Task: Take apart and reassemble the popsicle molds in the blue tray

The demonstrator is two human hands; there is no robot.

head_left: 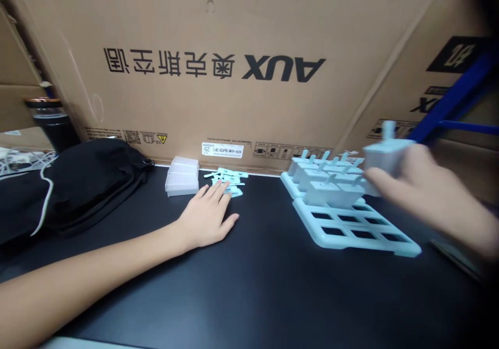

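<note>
My right hand [417, 182] grips a popsicle mold [380, 155], a pale cup with a light-blue stick standing up from its top. It is held above the right side of a light-blue rack [312, 229]. Several filled-in molds [323, 193] with sticks upright sit in the rack's far part, while the near part shows bare rectangular openings. My left hand [208, 214] lies flat on the black table, fingers spread, its fingertips at a small pile of light-blue popsicle sticks [230, 175]. Just left of that pile, several translucent mold cups [182, 177] lie overlapped.
A large cardboard box [218, 110] stands along the back of the table [241, 297]. On the left lie a black bag [97, 182] and a white cable [47, 193], with a dark bottle [54, 125] behind. A blue metal bar [456, 94] slants at the right.
</note>
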